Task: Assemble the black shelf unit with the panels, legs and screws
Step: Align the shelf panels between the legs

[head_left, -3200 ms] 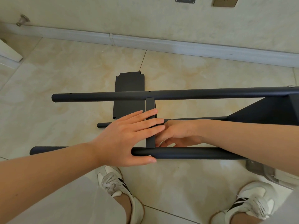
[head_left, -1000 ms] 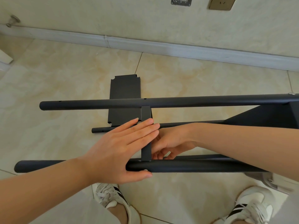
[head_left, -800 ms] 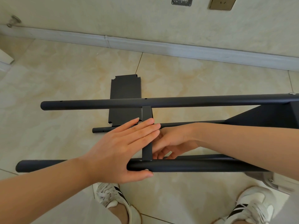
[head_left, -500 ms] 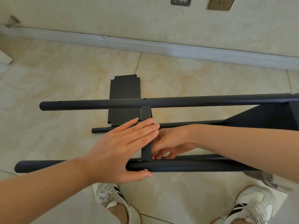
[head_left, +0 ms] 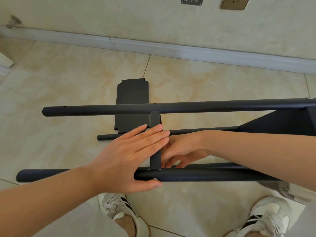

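Note:
The black shelf frame lies on its side over the floor. Its far leg (head_left: 188,106) and near leg (head_left: 213,175) run left to right, and a third leg (head_left: 205,131) lies lower behind my hands. A narrow black panel (head_left: 155,158) stands on edge between the two upper legs. My left hand (head_left: 130,156) lies flat with straight fingers across this panel, its thumb against the near leg beside a small screw (head_left: 154,179). My right hand (head_left: 183,151) sits just right of the panel, fingers curled down at the leg joint; what they hold is hidden. A fitted panel (head_left: 282,124) fills the frame's right end.
A loose black panel (head_left: 131,93) lies flat on the tiled floor behind the frame. The wall and skirting (head_left: 171,48) run along the back. My two shoes (head_left: 119,212) stand below the near leg. A grey object (head_left: 282,189) sits on the floor at right.
Over the last second both hands keep the same hold on the panel and leg. Compared with three seconds ago the frame sits lower in view.

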`<state>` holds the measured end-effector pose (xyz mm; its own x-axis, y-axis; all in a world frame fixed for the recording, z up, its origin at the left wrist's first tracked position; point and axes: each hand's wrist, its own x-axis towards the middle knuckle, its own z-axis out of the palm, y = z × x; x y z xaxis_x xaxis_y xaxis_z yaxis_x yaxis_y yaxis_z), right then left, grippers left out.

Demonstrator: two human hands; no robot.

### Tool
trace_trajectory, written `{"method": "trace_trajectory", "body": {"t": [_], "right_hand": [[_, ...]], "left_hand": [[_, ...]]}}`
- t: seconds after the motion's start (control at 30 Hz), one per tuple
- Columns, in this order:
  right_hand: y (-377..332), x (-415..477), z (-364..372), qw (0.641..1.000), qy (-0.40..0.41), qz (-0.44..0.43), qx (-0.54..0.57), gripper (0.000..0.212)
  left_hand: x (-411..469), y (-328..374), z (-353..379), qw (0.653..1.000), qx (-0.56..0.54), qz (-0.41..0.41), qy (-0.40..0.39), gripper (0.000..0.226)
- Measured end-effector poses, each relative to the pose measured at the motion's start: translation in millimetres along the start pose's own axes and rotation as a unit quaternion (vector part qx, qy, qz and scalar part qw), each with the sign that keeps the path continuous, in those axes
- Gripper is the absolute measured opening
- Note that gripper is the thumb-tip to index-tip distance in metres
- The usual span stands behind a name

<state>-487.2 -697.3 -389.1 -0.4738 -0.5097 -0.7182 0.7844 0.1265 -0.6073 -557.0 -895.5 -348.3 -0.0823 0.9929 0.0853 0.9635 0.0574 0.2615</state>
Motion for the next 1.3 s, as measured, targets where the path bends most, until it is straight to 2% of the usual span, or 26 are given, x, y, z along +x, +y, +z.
{"method": "trace_trajectory", "body": {"t": [0.13, 0.27, 0.4, 0.57, 0.77, 1.03, 1.2, 1.3], "right_hand": [[-1, -8, -5, 1.0, -0.008, 0.011, 0.002, 0.023], [1, 0, 0, 1.0, 0.006, 0.012, -0.004, 0.038], [-1, 0, 0, 1.0, 0.003, 0.006, 0.004, 0.037], [-3, -9, -5, 1.0, -0.005, 0.013, -0.004, 0.02], [-2, -1, 2, 1.0, 0.004, 0.0, 0.004, 0.037], [-5, -7, -4, 1.0, -0.007, 0.015, 0.007, 0.032], [-3, -4, -2, 1.0, -0.013, 0.008, 0.021, 0.037], [-4, -5, -1, 1.0, -0.014, 0.007, 0.02, 0.027]], "left_hand": [[0, 0, 0, 1.0, 0.0, -0.001, -0.002, 0.088], [0, 0, 0, 1.0, 0.0, 0.0, -0.001, 0.089], [0, 0, 0, 1.0, 0.001, 0.0, -0.002, 0.088], [0, 0, 0, 1.0, 0.004, 0.0, -0.004, 0.088], [0, 0, 0, 1.0, 0.003, 0.0, -0.001, 0.088], [0, 0, 0, 1.0, 0.004, -0.001, -0.004, 0.088], [0, 0, 0, 1.0, 0.002, 0.0, -0.002, 0.088], [0, 0, 0, 1.0, 0.005, 0.0, -0.003, 0.089]]}}
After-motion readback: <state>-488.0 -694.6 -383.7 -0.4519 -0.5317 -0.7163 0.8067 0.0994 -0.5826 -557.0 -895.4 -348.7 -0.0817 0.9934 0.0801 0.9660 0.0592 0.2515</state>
